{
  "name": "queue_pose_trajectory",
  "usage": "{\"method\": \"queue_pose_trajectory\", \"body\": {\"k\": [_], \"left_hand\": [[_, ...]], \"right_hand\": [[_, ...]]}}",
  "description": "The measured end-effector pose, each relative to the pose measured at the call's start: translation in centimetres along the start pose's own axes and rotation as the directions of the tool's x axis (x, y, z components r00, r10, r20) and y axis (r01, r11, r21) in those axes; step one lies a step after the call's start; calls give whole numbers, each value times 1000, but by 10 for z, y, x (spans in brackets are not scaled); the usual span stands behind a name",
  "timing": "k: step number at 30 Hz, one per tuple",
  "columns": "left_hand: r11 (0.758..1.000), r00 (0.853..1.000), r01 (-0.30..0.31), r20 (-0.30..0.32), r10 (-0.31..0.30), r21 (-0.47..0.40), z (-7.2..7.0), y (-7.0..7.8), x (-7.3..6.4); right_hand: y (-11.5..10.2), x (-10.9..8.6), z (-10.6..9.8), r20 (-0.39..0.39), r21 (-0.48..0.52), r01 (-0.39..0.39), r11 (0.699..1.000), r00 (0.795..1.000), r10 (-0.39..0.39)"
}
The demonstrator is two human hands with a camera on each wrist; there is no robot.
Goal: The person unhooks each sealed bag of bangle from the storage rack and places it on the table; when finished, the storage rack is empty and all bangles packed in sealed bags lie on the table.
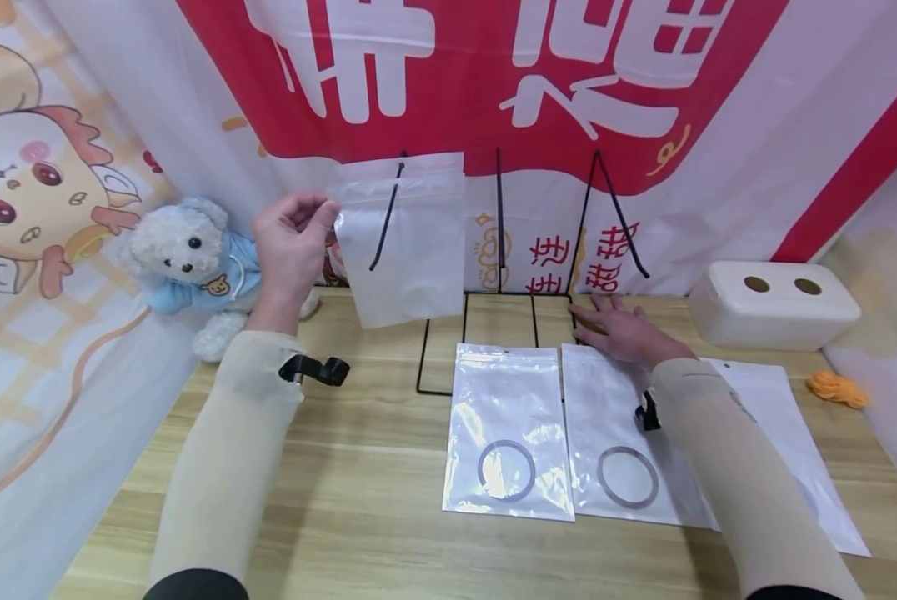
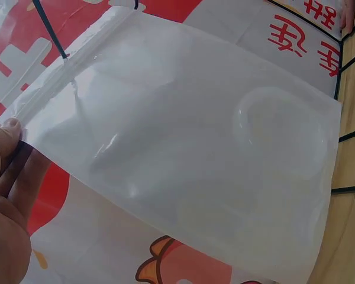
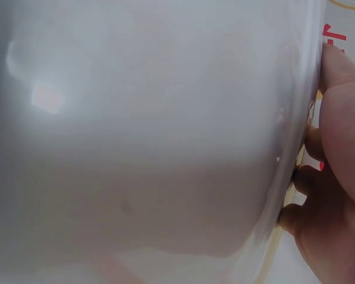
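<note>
My left hand pinches the upper left edge of a clear zip bag. A black hook arm overlaps the bag's top, and the bag hangs upright in front of the black wire rack. A faint ring shows inside it in the left wrist view. My right hand rests low at the rack's right side, fingers spread, beside the top edge of a flat bag holding a ring. In the right wrist view, a bag fills most of the picture, with fingertips at its edge.
Another bag with a ring lies to the left, and a further bag is partly under my right sleeve. A white box with two holes and an orange bundle are at right. A plush bear sits at left.
</note>
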State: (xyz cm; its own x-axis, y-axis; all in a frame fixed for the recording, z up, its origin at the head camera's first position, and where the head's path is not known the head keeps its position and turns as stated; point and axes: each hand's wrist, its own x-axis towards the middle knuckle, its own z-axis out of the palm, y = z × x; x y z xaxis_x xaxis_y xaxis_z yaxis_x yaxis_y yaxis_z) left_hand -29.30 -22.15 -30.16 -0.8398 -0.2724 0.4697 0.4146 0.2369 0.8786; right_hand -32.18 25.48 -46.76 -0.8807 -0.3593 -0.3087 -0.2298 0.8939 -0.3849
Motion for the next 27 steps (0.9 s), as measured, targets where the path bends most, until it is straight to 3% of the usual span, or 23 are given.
{"method": "queue_pose_trajectory", "body": {"k": [13,20,27], "left_hand": [[999,999,-40,-21,39,-20,-8,-1,-10],[997,997,-79,-21,79,17,-11,-2,-16],[996,998,-62,-19,60,-65,-14,-2,-21]], "right_hand": [[5,2,3,-1,-1,7,1000,1000,-7],[5,2,3,-2,-1,0,1000,1000,0],[3,3,3,-5,-1,-3,1000,1000,3]]}}
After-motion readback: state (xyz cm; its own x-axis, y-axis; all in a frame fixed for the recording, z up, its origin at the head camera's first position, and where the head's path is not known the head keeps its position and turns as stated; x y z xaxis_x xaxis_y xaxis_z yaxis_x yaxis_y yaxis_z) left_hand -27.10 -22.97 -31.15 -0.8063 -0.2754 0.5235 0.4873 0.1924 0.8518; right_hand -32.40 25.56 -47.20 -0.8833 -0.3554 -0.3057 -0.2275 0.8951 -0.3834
